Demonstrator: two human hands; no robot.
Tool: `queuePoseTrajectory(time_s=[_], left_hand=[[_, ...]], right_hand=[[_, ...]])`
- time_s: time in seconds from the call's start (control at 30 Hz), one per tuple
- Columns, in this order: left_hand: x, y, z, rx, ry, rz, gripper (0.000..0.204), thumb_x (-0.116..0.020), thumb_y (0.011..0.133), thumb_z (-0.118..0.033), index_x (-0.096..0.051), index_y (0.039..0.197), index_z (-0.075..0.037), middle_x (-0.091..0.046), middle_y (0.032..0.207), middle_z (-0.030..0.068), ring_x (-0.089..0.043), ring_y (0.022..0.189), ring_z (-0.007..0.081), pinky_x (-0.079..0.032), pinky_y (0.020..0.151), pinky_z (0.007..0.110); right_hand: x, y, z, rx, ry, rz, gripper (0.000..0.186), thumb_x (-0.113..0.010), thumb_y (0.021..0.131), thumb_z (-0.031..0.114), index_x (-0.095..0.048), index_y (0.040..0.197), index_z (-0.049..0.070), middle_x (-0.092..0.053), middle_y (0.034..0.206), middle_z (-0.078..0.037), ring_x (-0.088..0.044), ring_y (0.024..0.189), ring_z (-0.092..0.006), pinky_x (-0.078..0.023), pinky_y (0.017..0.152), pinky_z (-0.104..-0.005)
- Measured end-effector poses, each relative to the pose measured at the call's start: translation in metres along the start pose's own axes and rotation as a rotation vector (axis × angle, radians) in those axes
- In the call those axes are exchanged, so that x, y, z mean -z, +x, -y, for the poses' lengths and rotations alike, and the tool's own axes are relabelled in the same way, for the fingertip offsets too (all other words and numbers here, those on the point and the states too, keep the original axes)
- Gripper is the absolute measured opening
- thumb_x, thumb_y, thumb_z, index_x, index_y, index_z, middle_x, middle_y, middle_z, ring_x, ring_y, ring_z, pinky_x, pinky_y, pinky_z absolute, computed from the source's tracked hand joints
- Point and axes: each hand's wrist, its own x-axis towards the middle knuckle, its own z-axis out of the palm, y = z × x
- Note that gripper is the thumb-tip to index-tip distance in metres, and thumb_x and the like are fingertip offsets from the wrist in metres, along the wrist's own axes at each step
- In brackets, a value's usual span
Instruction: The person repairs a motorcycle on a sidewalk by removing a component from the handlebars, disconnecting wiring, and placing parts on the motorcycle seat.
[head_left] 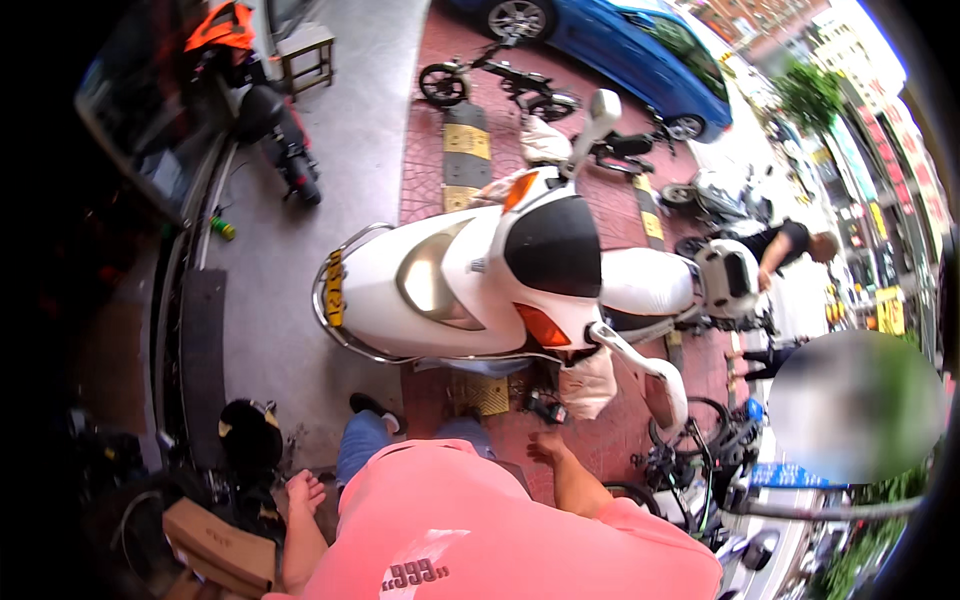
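A white scooter [500, 270] stands in front of me, its headlight and front end toward the left and its white seat cover behind. My left hand [306, 491] hangs low beside my leg, fingers loosely apart with nothing in them. Nearest to it are a brown cardboard box [222, 545] and a black rounded object [249, 432]. My right hand [545, 447] is held out below the scooter's side, fingers apart and empty. Close above it are a small dark object [545, 407], too small to name, and a pale cloth cover [588, 384] near the handlebar mirror [664, 396].
A red-and-black scooter [290, 150] and a wooden stool [306, 58] stand at the upper left. Several parked bikes [695, 460] stand on the right. A person in black [785, 247] is behind the white scooter. A blue car [610, 48] is parked beyond.
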Motion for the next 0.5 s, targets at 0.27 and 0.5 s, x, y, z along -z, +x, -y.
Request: queuePoseTrajectory(time_s=[0.27,0.5], left_hand=[[0.03,0.04,-0.221,-0.29,-0.068,0.087,0.025,-0.066,0.102,-0.039,-0.068,0.112,-0.016,-0.071,0.103,0.0032,-0.071,0.094,0.0264,-0.055,0.082,0.049],[0.05,0.06,-0.243,-0.163,0.008,0.113,0.027,-0.064,0.102,-0.038,-0.066,0.113,-0.014,-0.071,0.108,0.005,-0.071,0.097,0.0301,-0.055,0.085,0.053]], right_hand=[[-0.126,-0.074,0.132,0.343,-0.102,0.07,0.028,-0.074,0.104,0.034,-0.069,0.106,0.007,-0.064,0.071,-0.004,-0.058,0.053,-0.0172,-0.044,0.044,-0.0349],[-0.205,-0.123,0.183,0.268,-0.047,0.166,0.032,-0.067,0.107,0.038,-0.066,0.092,0.009,-0.056,0.058,-0.003,-0.05,0.043,-0.0164,-0.036,0.038,-0.0337]])
